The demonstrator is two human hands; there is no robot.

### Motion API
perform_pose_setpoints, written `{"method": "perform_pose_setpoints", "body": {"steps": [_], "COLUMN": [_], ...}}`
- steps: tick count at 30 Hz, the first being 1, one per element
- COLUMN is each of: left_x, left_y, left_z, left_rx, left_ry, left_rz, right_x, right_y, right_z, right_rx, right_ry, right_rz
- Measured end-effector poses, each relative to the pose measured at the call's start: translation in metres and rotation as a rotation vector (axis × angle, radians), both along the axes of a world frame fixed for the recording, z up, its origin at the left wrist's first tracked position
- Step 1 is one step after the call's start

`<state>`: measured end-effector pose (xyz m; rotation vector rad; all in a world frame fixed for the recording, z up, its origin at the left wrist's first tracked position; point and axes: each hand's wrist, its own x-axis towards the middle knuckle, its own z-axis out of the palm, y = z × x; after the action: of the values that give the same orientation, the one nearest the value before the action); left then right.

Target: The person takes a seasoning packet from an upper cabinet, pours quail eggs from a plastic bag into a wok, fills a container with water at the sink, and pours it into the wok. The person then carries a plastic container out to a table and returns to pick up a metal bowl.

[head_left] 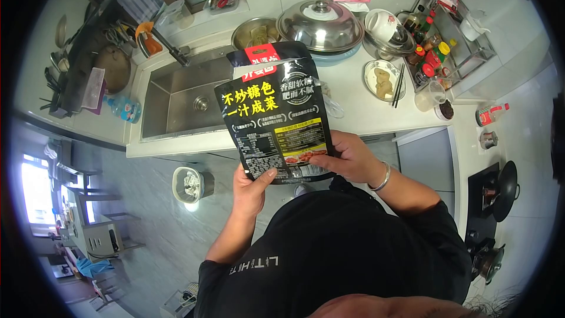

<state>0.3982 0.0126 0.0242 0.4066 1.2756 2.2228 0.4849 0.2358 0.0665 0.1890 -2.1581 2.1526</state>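
A black seasoning pouch (276,118) with yellow and white print is held up in front of me, its back panel facing me. Its top edge looks torn or cut across, below the red label. My left hand (252,190) grips the lower left corner, thumb on the front. At the lower right, my right hand (347,159) holds the other edge, with a finger lying over the food picture. The fingers behind the pouch are hidden. Beyond the pouch are a metal sink (170,115) and a white counter (353,115).
A large lidded steel pan (321,26) stands behind the pouch. To its right are a plate with ginger (384,80), chopsticks (399,85) and a rack of sauce bottles (432,53). A wok (506,191) sits on the stove at right. A bin (191,184) is on the floor.
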Motion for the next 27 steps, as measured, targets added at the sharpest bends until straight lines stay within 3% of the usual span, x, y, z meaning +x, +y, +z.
{"method": "perform_pose_setpoints", "body": {"steps": [27], "left_x": [0.0039], "left_y": [0.0082], "left_z": [0.0058], "left_rx": [-0.182], "left_ry": [0.176], "left_rz": [0.133], "right_x": [-0.0040], "right_y": [-0.0040], "right_z": [-0.0002], "right_rx": [0.047], "right_ry": [-0.027], "right_rz": [-0.043]}}
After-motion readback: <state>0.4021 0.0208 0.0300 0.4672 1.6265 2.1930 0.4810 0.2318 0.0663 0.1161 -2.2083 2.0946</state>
